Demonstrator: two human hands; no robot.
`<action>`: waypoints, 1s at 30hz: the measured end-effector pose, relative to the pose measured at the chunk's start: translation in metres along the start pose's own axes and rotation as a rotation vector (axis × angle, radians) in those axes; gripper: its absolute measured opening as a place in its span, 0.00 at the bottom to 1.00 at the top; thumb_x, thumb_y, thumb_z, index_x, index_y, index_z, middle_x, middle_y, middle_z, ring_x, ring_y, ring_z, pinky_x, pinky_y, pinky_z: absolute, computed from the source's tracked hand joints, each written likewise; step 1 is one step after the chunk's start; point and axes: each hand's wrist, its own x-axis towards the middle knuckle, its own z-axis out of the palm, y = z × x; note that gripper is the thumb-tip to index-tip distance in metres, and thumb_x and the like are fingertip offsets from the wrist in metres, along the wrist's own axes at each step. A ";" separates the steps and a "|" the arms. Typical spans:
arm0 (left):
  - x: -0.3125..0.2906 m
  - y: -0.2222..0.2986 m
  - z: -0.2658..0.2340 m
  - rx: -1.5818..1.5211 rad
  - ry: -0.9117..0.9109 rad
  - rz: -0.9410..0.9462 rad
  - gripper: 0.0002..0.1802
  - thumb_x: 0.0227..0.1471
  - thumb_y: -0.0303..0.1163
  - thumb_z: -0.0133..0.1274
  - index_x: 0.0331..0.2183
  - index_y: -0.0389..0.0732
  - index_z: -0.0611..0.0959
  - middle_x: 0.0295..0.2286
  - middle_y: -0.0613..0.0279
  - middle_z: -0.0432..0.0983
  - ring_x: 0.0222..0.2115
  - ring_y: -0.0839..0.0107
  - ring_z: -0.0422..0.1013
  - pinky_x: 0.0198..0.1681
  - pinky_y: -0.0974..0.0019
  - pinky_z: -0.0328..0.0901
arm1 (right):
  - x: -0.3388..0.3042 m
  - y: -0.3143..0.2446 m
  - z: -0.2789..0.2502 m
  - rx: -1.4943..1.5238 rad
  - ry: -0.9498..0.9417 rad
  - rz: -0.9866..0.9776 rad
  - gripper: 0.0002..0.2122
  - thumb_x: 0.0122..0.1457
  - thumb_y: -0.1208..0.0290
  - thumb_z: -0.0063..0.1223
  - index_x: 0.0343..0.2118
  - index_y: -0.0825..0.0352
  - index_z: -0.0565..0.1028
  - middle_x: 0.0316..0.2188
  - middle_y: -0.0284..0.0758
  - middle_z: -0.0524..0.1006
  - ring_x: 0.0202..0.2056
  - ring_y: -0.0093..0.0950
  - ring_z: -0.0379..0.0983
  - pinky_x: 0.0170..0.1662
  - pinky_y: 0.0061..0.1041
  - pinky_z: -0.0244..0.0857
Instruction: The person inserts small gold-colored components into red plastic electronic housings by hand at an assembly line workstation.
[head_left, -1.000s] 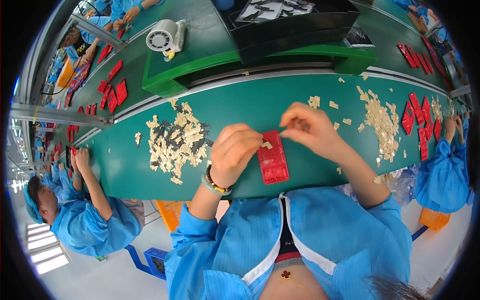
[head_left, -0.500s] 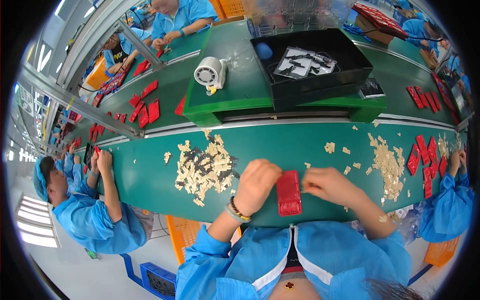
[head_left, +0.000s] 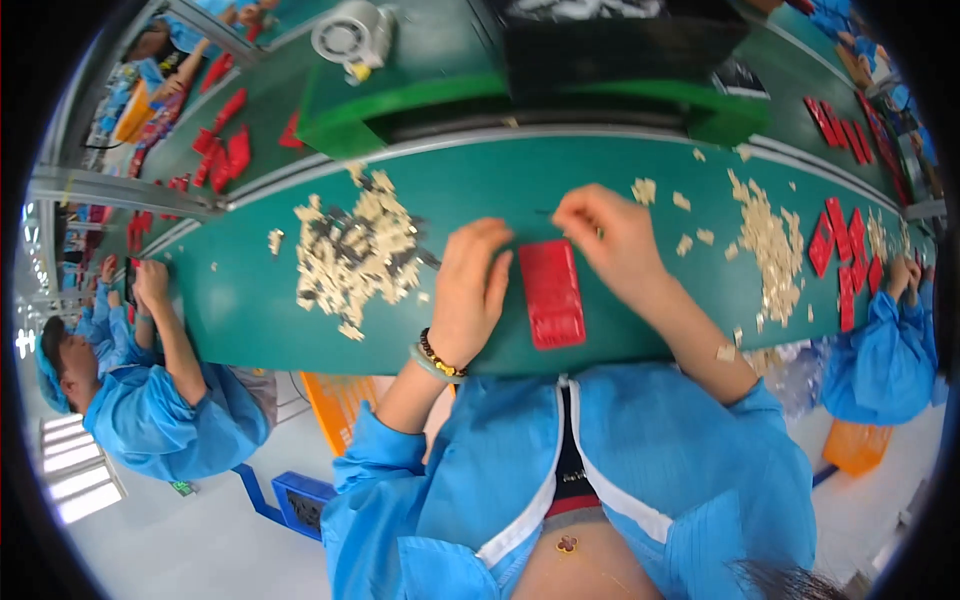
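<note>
A flat red rectangular piece [head_left: 552,295] lies on the green table in front of me, between my hands. My left hand [head_left: 472,285] is beside its left edge, fingers bent, thumb apart, with nothing seen in it. Past the piece's far right corner, my right hand [head_left: 605,240] pinches a small thin dark strip [head_left: 544,211] by its end. To the left spreads a pile of small cream and dark grey pieces [head_left: 360,245]. Another pile of cream pieces [head_left: 770,245] lies to the right.
A green-edged raised stand [head_left: 400,105] with a black box [head_left: 610,55] and a white fan [head_left: 350,38] rises beyond the table rail. More red pieces [head_left: 843,235] lie at the right. A co-worker in blue [head_left: 170,400] sits at left, another [head_left: 875,350] at right.
My view has tilted, so the table sits higher in the picture. My left hand has come off the red piece's far left corner; my right hand has reached farther forward with the dark strip showing.
</note>
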 end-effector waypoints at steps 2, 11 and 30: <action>-0.030 -0.005 0.020 0.028 -0.192 0.045 0.14 0.46 0.23 0.55 0.38 0.35 0.76 0.42 0.48 0.70 0.46 0.53 0.67 0.48 0.57 0.64 | -0.021 0.017 -0.002 0.258 -0.115 0.395 0.04 0.55 0.75 0.54 0.28 0.68 0.72 0.21 0.34 0.75 0.20 0.21 0.71 0.20 0.19 0.62; -0.057 0.011 0.052 0.191 -0.227 0.076 0.17 0.43 0.30 0.59 0.37 0.32 0.77 0.45 0.48 0.67 0.48 0.51 0.64 0.47 0.56 0.66 | -0.043 0.048 0.019 0.425 -0.258 0.783 0.05 0.57 0.75 0.54 0.29 0.71 0.72 0.16 0.31 0.74 0.14 0.15 0.65 0.16 0.14 0.55; -0.047 0.002 0.050 0.179 -0.241 0.066 0.17 0.44 0.30 0.58 0.37 0.33 0.76 0.45 0.46 0.65 0.47 0.49 0.64 0.46 0.55 0.66 | -0.032 0.050 0.030 0.418 -0.233 0.792 0.04 0.57 0.77 0.54 0.27 0.71 0.73 0.16 0.29 0.73 0.15 0.14 0.66 0.16 0.14 0.58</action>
